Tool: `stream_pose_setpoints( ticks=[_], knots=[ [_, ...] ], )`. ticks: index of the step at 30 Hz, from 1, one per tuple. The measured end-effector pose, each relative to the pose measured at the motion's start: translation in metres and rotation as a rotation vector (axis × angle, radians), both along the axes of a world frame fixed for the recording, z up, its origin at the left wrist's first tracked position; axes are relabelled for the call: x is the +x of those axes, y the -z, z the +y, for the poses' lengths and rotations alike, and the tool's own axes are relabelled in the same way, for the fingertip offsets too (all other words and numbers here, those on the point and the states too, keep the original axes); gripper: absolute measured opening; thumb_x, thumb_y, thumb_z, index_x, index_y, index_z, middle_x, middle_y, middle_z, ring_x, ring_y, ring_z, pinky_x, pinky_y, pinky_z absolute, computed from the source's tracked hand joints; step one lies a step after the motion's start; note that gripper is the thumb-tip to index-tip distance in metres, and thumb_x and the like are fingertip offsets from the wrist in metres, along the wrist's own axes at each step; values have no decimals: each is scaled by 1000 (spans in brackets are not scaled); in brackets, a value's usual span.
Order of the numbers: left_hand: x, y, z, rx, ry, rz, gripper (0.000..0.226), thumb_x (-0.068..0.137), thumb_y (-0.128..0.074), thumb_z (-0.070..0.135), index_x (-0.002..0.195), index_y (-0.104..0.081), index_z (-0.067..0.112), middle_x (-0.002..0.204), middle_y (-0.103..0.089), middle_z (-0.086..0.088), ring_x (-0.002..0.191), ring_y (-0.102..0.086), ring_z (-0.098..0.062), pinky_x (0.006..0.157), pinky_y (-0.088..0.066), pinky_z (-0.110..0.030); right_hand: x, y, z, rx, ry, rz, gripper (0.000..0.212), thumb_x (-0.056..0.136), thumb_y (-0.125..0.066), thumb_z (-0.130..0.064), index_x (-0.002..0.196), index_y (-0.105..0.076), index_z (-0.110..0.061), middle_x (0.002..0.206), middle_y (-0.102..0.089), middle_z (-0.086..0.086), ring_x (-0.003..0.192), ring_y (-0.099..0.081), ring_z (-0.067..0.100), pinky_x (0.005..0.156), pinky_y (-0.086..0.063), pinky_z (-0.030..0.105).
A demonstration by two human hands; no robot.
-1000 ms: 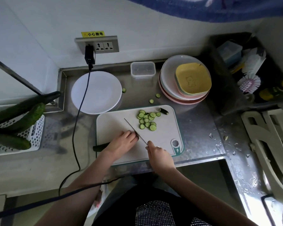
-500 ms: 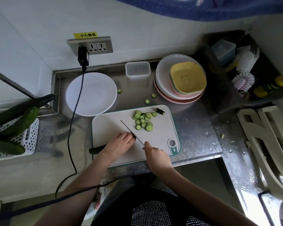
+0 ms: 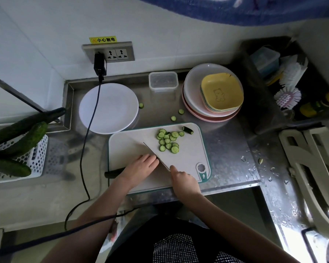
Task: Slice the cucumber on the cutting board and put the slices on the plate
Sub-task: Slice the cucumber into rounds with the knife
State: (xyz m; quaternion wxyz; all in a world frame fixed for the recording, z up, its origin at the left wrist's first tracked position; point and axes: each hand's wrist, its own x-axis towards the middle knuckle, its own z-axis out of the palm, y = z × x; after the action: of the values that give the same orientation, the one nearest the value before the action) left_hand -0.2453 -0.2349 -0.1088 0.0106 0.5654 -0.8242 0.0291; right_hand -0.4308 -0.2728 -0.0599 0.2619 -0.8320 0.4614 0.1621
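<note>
left hand (image 3: 139,168) fingers curl over the cucumber (image 3: 114,172); right hand (image 3: 182,179) grips the knife (image 3: 156,156).

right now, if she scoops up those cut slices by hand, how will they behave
The slices look thin and wet-cut, so probably slippery and light. They lie flat on the board, so rolling seems unlikely, yet three strays on the counter suggest they scatter easily.
</note>
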Motion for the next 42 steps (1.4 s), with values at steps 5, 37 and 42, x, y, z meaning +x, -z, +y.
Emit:
stream_pose_setpoints(
  ticks=[5,37,42],
  knots=[
    [4,1,7,4,-3,14,44,67,-63,5,108,-48,8,96,-63,-7,87,-59,-24,72,-55,-34,-4,-6,6,-43,-30,-97,26,104,-27,-30,115,-39,-10,93,-67,17,85,-64,38,61,-37,35],
    [5,5,12,-76,-43,10,23,82,-41,6,103,-51,9,90,-61,-6,86,-53,-23,70,-54,-34,-2,-4,7,-56,-95,-50,15,104,-32,-21,115,-36,-13,95,-67,12,84,-65,36,66,-48,40],
    [5,3,11,-91,-56,36,19,80,-46,4,97,-49,11,89,-59,-5,85,-53,-22,69,-54,-33,2,-2,7,-22,-83,22,24,96,-42,-4,117,-34,-13,99,-66,12,86,-65,35,65,-46,39]
  ],
)
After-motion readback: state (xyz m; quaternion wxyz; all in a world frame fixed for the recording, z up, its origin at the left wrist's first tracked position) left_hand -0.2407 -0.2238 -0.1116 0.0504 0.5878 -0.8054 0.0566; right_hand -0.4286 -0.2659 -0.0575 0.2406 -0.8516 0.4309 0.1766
